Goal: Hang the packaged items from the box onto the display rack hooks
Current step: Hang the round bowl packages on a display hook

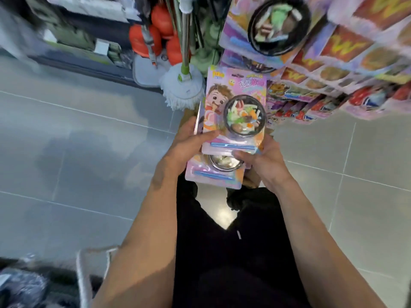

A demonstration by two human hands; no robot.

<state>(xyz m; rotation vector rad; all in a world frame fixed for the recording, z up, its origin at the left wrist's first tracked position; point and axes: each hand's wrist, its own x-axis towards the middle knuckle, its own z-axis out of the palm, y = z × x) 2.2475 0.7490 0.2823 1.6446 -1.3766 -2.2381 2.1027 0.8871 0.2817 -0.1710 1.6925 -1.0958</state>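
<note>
Light: bright, even, from overhead
Glare: pale sheen on the floor tiles point(89, 141)
Blur: edges smeared
Distortion: wide-angle bending
Focus: my package point(235, 112) sharpest

Top package: pink card blister pack point(234, 107) with cartoon child and clear dome over toy food, upright, facing camera.
Second package: matching pink blister pack point(213, 174), beneath and overlapped by the first.
Rack: hanging pink packs point(278, 25), upper right.

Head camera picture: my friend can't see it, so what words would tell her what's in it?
Two bare hands, the left hand and right hand, hold a small stack of pink toy packs, each with a bowl of pretend food. Similar packs hang on a display rack to the right, and a white mop stands behind on grey floor tiles.
</note>
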